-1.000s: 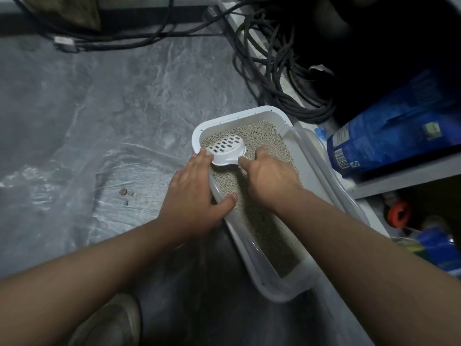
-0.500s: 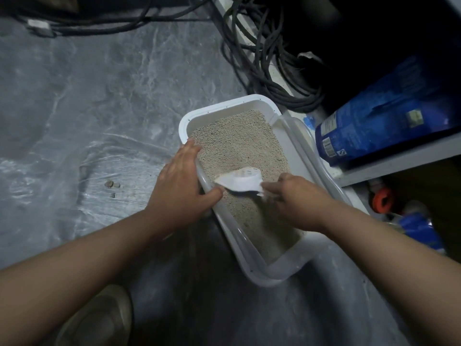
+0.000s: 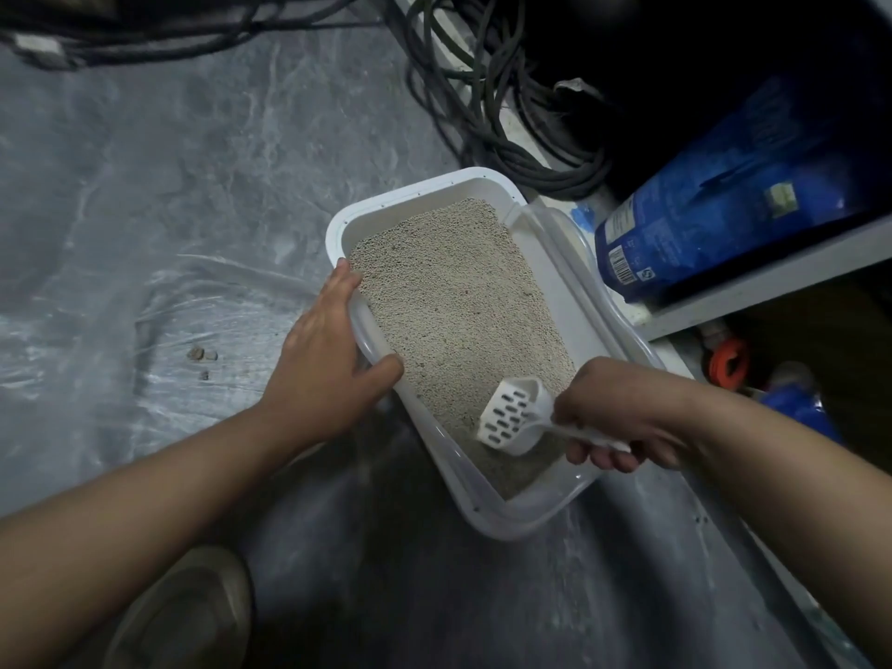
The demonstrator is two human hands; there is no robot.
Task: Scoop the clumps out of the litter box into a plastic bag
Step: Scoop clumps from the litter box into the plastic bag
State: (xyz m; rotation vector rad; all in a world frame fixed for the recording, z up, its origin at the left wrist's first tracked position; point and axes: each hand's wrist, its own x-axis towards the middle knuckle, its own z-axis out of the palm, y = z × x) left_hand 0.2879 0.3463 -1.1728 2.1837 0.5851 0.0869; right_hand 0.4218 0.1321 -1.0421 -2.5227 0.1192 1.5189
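Scoop (image 3: 510,417) in litter box (image 3: 425,185), near end.
Right hand (image 3: 622,412) grips scoop handle; left hand (image 3: 323,364) clamps the box's left rim, thumb inside.

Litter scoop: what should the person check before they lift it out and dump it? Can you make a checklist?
1. Right hand has a firm hold on the scoop handle: ok, fingers are curled round it.
2. Left hand steadies the litter box: ok, it grips the left rim.
3. Scoop holds a clump: cannot tell; the slotted face looks bare, its lower edge is down in the litter.
4. Plastic bag is spread and ready on the floor: ok, it lies left of the box.
5. Earlier clumps landed on the bag: ok.
6. Path from scoop to bag is free: not ok, the left arm lies across it.
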